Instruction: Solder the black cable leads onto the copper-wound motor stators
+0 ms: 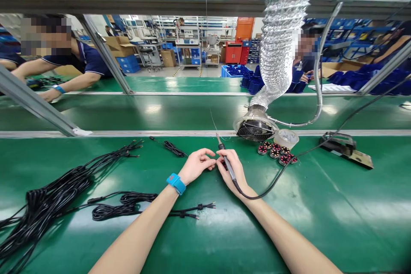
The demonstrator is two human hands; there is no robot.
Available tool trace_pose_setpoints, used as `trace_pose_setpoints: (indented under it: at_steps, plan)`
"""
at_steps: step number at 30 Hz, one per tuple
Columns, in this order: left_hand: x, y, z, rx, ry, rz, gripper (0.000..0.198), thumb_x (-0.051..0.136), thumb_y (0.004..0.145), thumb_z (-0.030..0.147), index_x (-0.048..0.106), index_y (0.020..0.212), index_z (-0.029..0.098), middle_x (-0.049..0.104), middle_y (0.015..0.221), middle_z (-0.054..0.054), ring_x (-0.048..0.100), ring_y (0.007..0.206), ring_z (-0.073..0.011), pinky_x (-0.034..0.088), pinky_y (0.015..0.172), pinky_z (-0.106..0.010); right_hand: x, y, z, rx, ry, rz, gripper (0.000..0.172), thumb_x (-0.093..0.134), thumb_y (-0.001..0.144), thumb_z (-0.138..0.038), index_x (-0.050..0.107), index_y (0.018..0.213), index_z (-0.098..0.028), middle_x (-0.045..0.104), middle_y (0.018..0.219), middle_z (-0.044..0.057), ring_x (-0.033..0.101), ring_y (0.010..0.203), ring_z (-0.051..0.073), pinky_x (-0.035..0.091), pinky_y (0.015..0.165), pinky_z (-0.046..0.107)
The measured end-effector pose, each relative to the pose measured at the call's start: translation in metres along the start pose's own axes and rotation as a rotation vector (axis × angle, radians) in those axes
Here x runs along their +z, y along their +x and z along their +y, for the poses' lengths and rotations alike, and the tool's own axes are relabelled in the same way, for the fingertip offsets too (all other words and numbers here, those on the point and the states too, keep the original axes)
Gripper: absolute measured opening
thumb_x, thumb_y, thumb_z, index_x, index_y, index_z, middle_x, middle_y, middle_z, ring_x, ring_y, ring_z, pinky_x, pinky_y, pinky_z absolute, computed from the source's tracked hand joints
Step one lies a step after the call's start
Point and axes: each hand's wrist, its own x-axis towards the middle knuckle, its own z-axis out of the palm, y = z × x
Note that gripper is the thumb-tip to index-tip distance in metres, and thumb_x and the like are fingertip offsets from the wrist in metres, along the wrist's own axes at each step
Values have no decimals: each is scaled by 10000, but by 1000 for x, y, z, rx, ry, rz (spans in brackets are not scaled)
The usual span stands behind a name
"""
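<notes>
Several round parts (275, 153) far R, cables (69, 192) L, unjoined; my R hand (238, 168) grips soldering iron (229, 168), L hand (194, 167) curled, pinch unclear.

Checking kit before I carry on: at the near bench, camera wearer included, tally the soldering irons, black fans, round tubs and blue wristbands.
Soldering iron: 1
Black fan: 1
Round tub: 1
Blue wristband: 1
Total: 4

Smooth, glossy worktop (321, 222), crinkled, shiny metal-foil duct (281, 30), sleek plastic-looking cable bundle (61, 192), plastic-looking soldering-iron handle (229, 168)
</notes>
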Motion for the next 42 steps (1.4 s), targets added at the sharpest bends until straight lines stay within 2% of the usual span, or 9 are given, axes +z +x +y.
trace_pose_setpoints:
  at_steps: [4,10,18,24,27,33,42]
  plan:
    - [-2,-3,5,114,203,-34,229,619,809,373,660,839,150,642,720,-12,574,662,-125,462,672,-241,-2,-1,2,18,11,27,243,527,874,-122,578,1089,-225,507,1010,28,618,768,87,532,783,232]
    - [1,-9,17,191,443,-4,177,535,866,312,640,820,178,639,742,8,550,689,-129,419,671,-232,-4,-2,2,49,-18,42,247,541,856,-127,578,1081,-224,508,990,25,617,761,95,533,775,241]
    - [6,-10,11,277,638,14,166,439,926,282,550,837,196,595,814,-2,525,726,-143,397,682,-251,-3,-1,-1,40,-12,22,234,495,889,-131,582,1087,-223,516,1015,40,600,812,111,521,818,264]
    - [6,-13,11,359,649,7,133,500,923,298,591,886,208,591,891,-21,549,811,-158,414,747,-261,-5,-1,1,87,-17,44,222,514,871,-135,571,1068,-222,520,1016,35,593,818,120,510,814,268]
    - [5,-13,11,356,686,28,157,482,932,281,576,836,200,578,870,-18,534,775,-148,405,724,-258,-4,-2,2,102,-21,34,224,518,863,-134,568,1063,-221,517,996,30,585,833,128,500,821,274]
    - [4,-13,12,350,764,-7,132,464,907,219,566,827,190,571,834,-9,491,699,-128,376,650,-249,-3,-3,3,101,-18,10,223,507,863,-131,560,1063,-216,497,1002,33,584,794,120,506,809,279]
    - [2,-9,8,324,638,25,160,494,887,251,624,823,185,594,811,-21,535,737,-139,403,680,-250,-8,-5,5,74,-19,11,240,497,881,-132,563,1092,-225,515,1020,35,601,796,114,517,811,270]
